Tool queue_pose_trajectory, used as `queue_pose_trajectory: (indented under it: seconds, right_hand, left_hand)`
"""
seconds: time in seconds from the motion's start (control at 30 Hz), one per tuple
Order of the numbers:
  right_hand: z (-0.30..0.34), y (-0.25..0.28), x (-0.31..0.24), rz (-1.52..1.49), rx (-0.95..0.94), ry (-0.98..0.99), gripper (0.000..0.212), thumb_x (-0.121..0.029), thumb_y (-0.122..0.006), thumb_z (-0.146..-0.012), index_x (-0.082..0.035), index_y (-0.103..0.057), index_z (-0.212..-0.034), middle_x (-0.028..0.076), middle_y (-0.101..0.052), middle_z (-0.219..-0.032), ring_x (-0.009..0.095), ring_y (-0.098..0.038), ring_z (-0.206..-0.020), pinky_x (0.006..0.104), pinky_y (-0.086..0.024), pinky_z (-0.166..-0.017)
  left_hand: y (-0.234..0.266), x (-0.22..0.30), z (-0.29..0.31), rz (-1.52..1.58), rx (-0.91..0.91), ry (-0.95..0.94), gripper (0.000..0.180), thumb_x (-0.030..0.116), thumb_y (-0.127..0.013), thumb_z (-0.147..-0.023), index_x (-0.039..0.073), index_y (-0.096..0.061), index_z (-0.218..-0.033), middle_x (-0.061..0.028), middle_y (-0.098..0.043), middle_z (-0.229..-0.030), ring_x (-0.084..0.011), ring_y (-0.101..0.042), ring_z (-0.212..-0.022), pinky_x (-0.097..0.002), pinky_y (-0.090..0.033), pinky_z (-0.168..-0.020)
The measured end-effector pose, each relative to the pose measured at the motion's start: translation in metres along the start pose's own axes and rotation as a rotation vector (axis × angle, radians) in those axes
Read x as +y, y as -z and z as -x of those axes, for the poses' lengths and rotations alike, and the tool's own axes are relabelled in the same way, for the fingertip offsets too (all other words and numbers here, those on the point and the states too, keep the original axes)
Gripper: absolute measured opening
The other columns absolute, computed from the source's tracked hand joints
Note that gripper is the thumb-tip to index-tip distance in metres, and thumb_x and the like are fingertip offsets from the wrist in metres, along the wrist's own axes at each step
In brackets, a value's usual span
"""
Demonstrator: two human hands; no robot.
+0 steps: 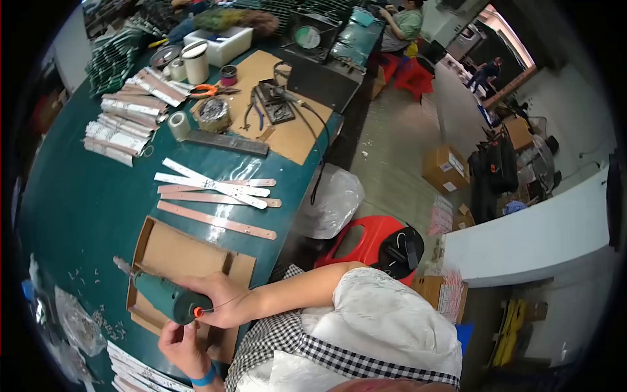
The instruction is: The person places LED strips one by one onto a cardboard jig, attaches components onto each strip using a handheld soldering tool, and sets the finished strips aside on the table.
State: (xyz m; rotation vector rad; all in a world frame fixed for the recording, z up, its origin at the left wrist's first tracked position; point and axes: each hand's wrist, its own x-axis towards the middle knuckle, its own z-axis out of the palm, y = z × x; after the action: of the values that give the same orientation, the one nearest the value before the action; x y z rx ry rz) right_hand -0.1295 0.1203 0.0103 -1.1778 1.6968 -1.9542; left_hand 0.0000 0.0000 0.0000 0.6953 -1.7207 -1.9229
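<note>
My right hand (225,300) is wrapped round a green handheld tool (163,294) with a grey tip and an orange end. The tool lies across a shallow cardboard tray (150,228), its tip toward the tray's left edge. Just below the tool's orange end, my left hand (186,346), with a blue wristband, has thumb and finger pinched together; whatever they hold is too small to make out. Beyond the tray lie several narrow drilled strips (219,219), some white and some copper-coloured, a few crossed over each other.
Bundled strips (124,130), a tape roll (177,125), orange-handled pliers (209,91) and a soldering iron (287,96) on a brown board lie farther off. Small metal bits (108,323) and a clear bag (78,320) are at left. A red stool (353,242) stands beside the table.
</note>
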Motion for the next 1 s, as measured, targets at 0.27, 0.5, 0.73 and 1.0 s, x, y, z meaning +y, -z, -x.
queue_pose_trajectory:
  seconds: [0.27, 0.5, 0.73, 1.0]
  right_hand:
    - [0.000, -0.006, 0.008, -0.092, -0.022, -0.248, 0.052, -0.008, -0.070, -0.073, 0.001, -0.052, -0.121, 0.017, -0.064, -0.097, 0.022, -0.066, -0.086, 0.0333, -0.052, -0.075]
    - [0.009, -0.003, -0.002, -0.064, -0.103, -0.197, 0.019, 0.006, -0.066, -0.082, -0.001, -0.059, -0.098, 0.004, -0.064, -0.088, 0.010, -0.061, -0.078, 0.0232, -0.049, -0.069]
    - [0.004, -0.006, 0.004, -0.154, -0.075, -0.269, 0.017, 0.007, -0.064, -0.081, 0.001, -0.060, -0.097, 0.007, -0.065, -0.089, 0.012, -0.062, -0.078, 0.0242, -0.050, -0.069]
    - [0.004, -0.003, 0.007, -0.066, -0.135, -0.241, 0.018, 0.008, -0.062, -0.084, 0.001, -0.058, -0.101, 0.008, -0.064, -0.090, 0.013, -0.062, -0.080, 0.0261, -0.052, -0.071]
  left_hand:
    - [0.003, 0.013, -0.001, -0.109, 0.005, 0.142, 0.011, 0.000, -0.070, -0.078, -0.007, -0.069, -0.087, -0.0094, -0.068, -0.084, -0.0140, -0.064, -0.071, -0.0254, -0.053, -0.067]
    - [-0.001, 0.014, 0.005, 0.144, -0.062, 0.105, 0.011, -0.006, -0.070, -0.079, -0.007, -0.069, -0.090, -0.0115, -0.068, -0.089, -0.0146, -0.066, -0.077, -0.0244, -0.055, -0.071]
    - [0.001, 0.017, 0.001, 0.144, -0.069, 0.069, 0.011, -0.005, -0.069, -0.080, -0.006, -0.070, -0.091, -0.0105, -0.068, -0.089, -0.0130, -0.066, -0.077, -0.0230, -0.055, -0.070]
    - [-0.001, 0.020, 0.000, -0.126, -0.048, -0.066, 0.011, -0.002, -0.073, -0.077, -0.002, -0.071, -0.088, -0.0099, -0.069, -0.086, -0.0126, -0.066, -0.075, -0.0238, -0.055, -0.067]
